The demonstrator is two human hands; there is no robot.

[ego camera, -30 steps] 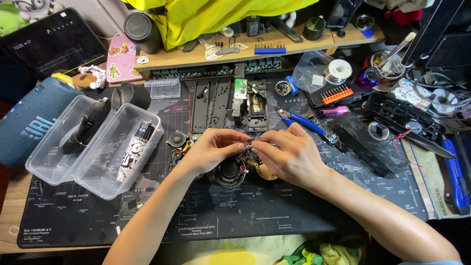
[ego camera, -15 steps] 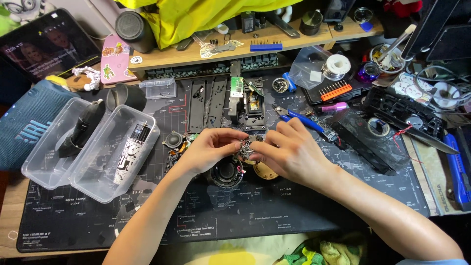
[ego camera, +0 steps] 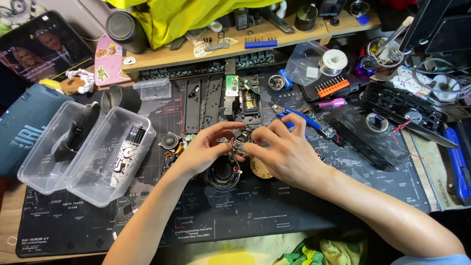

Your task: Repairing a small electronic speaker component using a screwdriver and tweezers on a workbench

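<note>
Both hands closer than a second ago — left hand (ego camera: pixel 203 149) and right hand (ego camera: pixel 284 152) pinched on small metal part (ego camera: pixel 241 141), held just above black speaker cone (ego camera: pixel 223 172) on bench (ego camera: pixel 274 211); hardly shifted otherwise.

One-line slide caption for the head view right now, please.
Left hand and right hand pinch a small electronic part above a round black speaker driver on a dark work mat.

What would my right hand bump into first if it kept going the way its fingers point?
Your right hand points left toward the small metal part pinched between both hands, so it would likely meet that first, then the left hand right behind it. Depth is hard to judge from above.
</note>
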